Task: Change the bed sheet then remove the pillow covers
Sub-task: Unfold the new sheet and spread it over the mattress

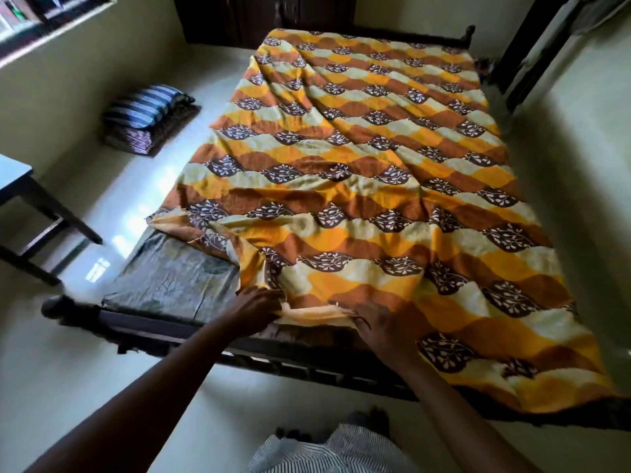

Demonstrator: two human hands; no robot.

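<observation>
Reaches forward and down with both bare arms from the near end of the bed. Grips the near hem of the bed sheet (358, 148) with the left hand (257, 307), fingers curled over the edge just beside the uncovered corner. Pinches the same hem with the right hand (379, 322) a little further right, with a pale strip of the sheet's underside stretched between the two. Keeps neither hand free: both clamped on cloth, near each other but apart. Spread over most of the mattress (170, 278): that sheet, printed in orange, brown and cream waves with dark leaf shapes, rumpled in long diagonal folds and hanging over the right side. Bare at the near left: a dark, creased patch of mattress, with the sheet's left corner folded back above it. Underneath, a dark wooden bed frame (153, 327). On the pale floor to the left, against the wall and well apart from the bed: a blue striped pillow (143, 109) on top of a stack of dark striped cloth (136, 141). At the far left edge, a dark table (13, 179) with a pale top. Beyond the far end of the bed, dark wardrobe doors (259, 15).
</observation>
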